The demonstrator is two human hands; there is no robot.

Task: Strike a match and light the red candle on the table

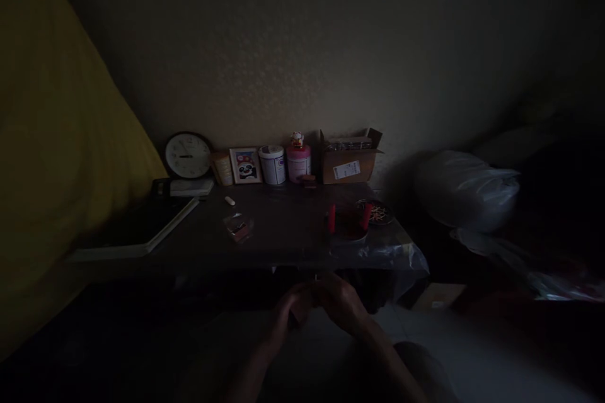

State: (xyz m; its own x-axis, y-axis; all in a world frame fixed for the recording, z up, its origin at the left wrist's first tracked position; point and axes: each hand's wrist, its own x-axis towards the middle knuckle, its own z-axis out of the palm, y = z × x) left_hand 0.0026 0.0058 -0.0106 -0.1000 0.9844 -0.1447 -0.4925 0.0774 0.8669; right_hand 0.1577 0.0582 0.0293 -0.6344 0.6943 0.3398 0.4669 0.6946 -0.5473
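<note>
Both my hands meet just in front of the table's near edge, in very dim light. My left hand (290, 305) is closed around a small brownish box (299, 313) that looks like a matchbox. Close against it, the fingers of my right hand (341, 302) are pinched together, and what they hold is too dark to make out. Beyond them, two red candles (331, 219) stand upright on a dark plate (350, 236). Several thin sticks like matches lie in a round dish (385, 214) behind the candles. A clear plastic packet (239, 228) with small reddish boxes lies left of centre.
On the table (288, 220), along the wall, stand a clock (188, 155), a panda picture (246, 166), a white tub (273, 165), a pink tub (299, 164) with a cat figurine, and an open carton (350, 167). A yellow curtain hangs left; plastic bags (466, 192) lie right.
</note>
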